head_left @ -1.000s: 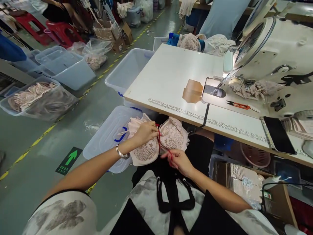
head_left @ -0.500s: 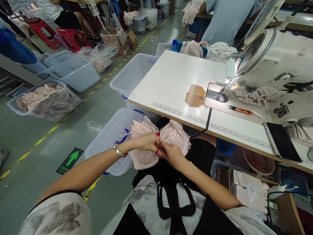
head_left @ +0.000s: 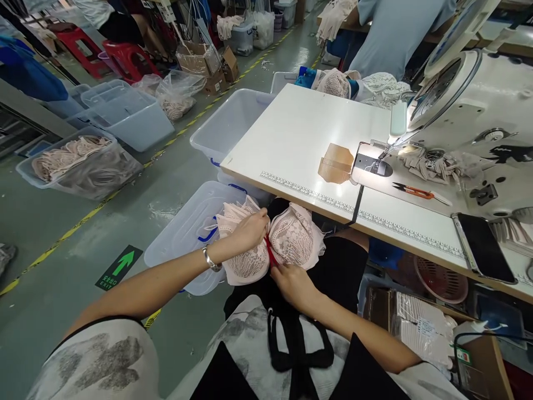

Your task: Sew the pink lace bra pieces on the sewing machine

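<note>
A pale pink lace bra (head_left: 293, 236), with what look like several layers at its edges, lies on my lap with both cups facing up. Between the cups runs a red strip (head_left: 270, 253). My left hand (head_left: 250, 230), a silver bracelet at its wrist, reaches over the left cup. Its fingers are pinched at the top of the bra's centre; exactly what lies between the fingertips is hidden. Below the centre, my right hand (head_left: 293, 283) has its fingers closed on the lower end of the red strip.
Beyond my lap, a white sewing table (head_left: 291, 144) carries a lit sewing machine (head_left: 478, 128), a brown card template (head_left: 335, 163), orange-handled thread snips (head_left: 420, 192) and a phone (head_left: 484, 248). A plastic lid (head_left: 179, 233) and an open bin (head_left: 233, 122) are at left.
My hands were together at the bra's centre. The left has moved up and the right down, so more of the red strip shows between them.
</note>
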The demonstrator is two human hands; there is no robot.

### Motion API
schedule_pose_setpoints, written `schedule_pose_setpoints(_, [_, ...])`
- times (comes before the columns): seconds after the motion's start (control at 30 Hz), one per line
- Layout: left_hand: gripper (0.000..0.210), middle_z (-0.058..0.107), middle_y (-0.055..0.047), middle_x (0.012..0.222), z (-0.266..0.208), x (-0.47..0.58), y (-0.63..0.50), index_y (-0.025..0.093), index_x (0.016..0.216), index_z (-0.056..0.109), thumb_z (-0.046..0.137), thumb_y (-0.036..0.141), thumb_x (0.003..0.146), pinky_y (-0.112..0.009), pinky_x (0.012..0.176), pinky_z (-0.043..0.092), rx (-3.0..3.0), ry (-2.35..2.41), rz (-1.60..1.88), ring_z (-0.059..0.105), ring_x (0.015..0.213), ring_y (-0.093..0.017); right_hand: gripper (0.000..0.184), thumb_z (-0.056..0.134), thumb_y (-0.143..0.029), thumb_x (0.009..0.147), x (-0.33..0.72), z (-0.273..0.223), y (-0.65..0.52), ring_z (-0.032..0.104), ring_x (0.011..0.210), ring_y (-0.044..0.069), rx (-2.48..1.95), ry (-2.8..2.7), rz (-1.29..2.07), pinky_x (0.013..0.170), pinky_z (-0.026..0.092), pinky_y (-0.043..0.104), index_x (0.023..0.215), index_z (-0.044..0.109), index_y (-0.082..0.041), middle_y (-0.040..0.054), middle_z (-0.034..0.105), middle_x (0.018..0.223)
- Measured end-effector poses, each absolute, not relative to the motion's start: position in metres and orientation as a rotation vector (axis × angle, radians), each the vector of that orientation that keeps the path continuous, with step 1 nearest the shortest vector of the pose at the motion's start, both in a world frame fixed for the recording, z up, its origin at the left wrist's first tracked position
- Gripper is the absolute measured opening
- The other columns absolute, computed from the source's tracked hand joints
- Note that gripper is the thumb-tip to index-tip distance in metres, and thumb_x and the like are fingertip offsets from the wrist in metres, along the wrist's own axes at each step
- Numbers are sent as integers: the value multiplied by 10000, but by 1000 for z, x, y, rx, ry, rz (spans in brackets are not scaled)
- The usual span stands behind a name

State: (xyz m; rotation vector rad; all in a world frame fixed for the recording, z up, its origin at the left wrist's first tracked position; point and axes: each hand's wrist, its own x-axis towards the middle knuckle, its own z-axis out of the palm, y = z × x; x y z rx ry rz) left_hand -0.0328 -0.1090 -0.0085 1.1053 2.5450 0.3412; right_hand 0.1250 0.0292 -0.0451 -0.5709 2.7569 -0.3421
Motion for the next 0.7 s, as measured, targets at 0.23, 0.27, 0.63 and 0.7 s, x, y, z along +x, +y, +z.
schedule_pose_setpoints(0.23, [263,624,-157,1024,3,-34,-105,120,860,678,423,58,874,-460,877,484,1133,2648,196,618,892,-283,188,517,-86,950,146,-57,38,701,838,246,-703,2704,-249,667,497,300,979,696,-135,109,743,835])
schedule_pose_setpoints(0.27, [222,622,-148,1033,11,-30,-109,131,871,671,454,84,884,-451,897,482,1149,2649,212,614,935,-285,196,503,-114,976,145,-58,41,695,785,233,-686,2744,-290,642,490,295,1036,689,-130,102,740,824])
schedule_pose_setpoints(0.63, [467,723,-108,1102,-64,69,-238,198,998,711,695,621,800,-499,1095,407,239,1741,1058,594,1165,-340,756,578,-571,951,31,-27,36,319,1482,391,-754,2869,-855,1163,364,608,1517,393,-106,252,363,1587])
schedule_pose_setpoints(0.7, [621,657,-168,1318,-103,84,-234,180,1118,695,744,656,723,-555,1247,167,9,1765,1290,351,1454,-409,969,602,-686,884,2,-30,22,191,1532,446,-584,2673,-800,1187,264,688,1602,255,-135,232,209,1671])
